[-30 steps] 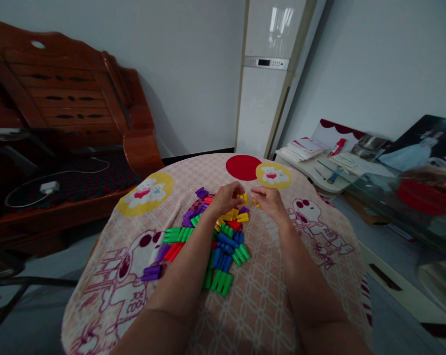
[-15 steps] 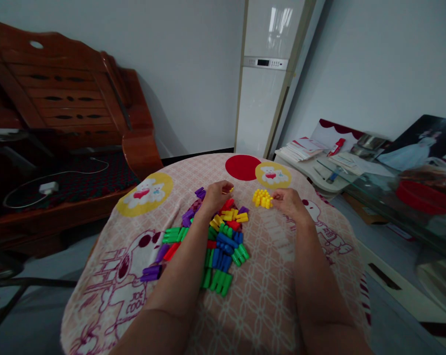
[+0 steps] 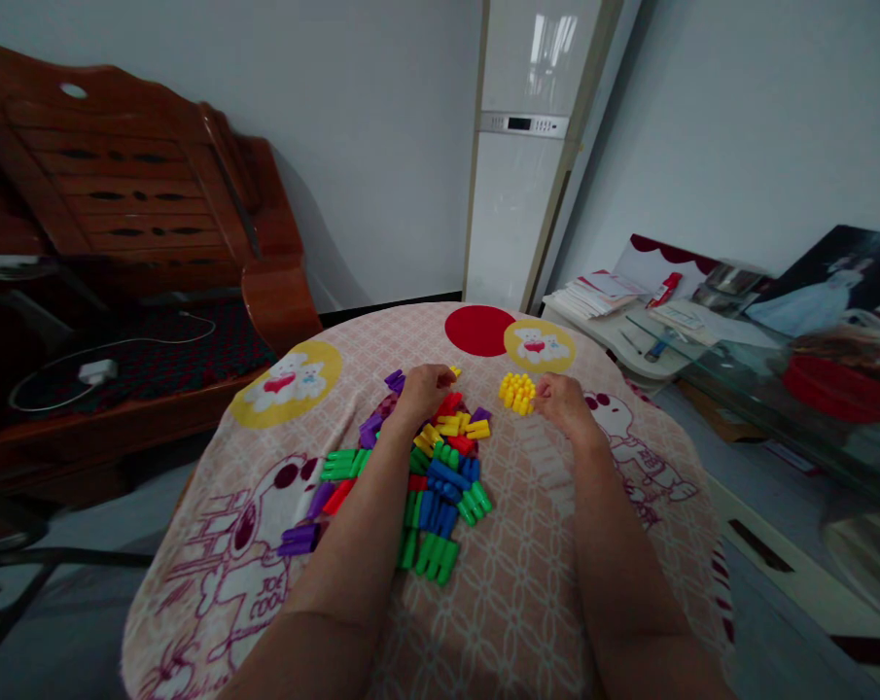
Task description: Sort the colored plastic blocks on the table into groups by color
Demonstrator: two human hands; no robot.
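Note:
My left hand (image 3: pixel 426 391) is over the far part of a pile of plastic building blocks, its fingers curled in. A small yellow building block (image 3: pixel 455 371) shows at its fingertips. To the right, the bent fingers of my right hand (image 3: pixel 560 402) are closed at the right edge of a cluster of yellow building blocks (image 3: pixel 516 393) joined side by side. Below my left hand are loose yellow blocks (image 3: pixel 450 425), a red block (image 3: pixel 463 444), blue blocks (image 3: pixel 440 501) and green blocks (image 3: pixel 437 557). Purple blocks (image 3: pixel 299 540) lie left of my forearm, which hides part of the pile.
A patterned cloth (image 3: pixel 512 603) covers the round table. A wooden bench (image 3: pixel 140 194) stands at the left, and a tall white cabinet-like unit (image 3: pixel 516 204) behind. At the right, a glass shelf (image 3: pixel 731 360) carries papers and a red basket (image 3: pixel 840 389).
My right hand has shifted slightly, its fingers more bent at the yellow cluster. My left hand has turned a little, with the yellow block still by its fingertips. The pile looks the same.

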